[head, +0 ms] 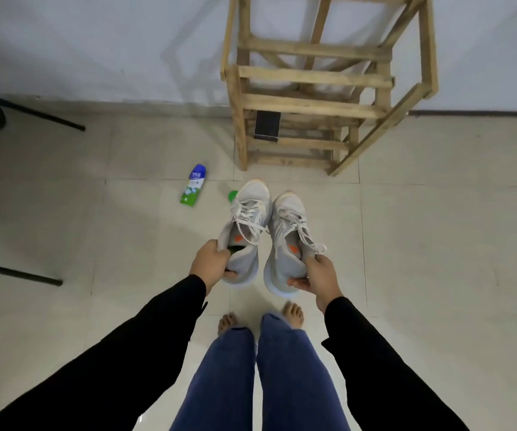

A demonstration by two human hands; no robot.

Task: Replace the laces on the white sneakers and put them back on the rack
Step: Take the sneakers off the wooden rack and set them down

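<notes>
Gripping one soft knit sneaker each, the hands hold the pair off the floor, side by side, toes pointing toward the rack. The left hand [215,259] curls over the heel collar of the left sneaker [248,219]. The right hand [319,275] clasps the heel of the right sneaker [288,231], fingertips against its thick, rounded sole.

The rack [313,104] is rough, pale slatted wood, open-framed and boxy, standing against a white wall on glossy cream floor tiles [437,244]. A flat dark box [267,126] lies on one of its lower slats. Left of the rack, a blue, white and green bottle [193,185] lies on its side on the floor. A small green cap [233,195] near it is partly hidden behind the left sneaker's toe. Thin black metal legs [27,115] reach in from the left edge.

Both sneakers are greyish white with orange marks on the tongues. Cream laces [251,213] are threaded through the eyelets, their loose ends hanging.
</notes>
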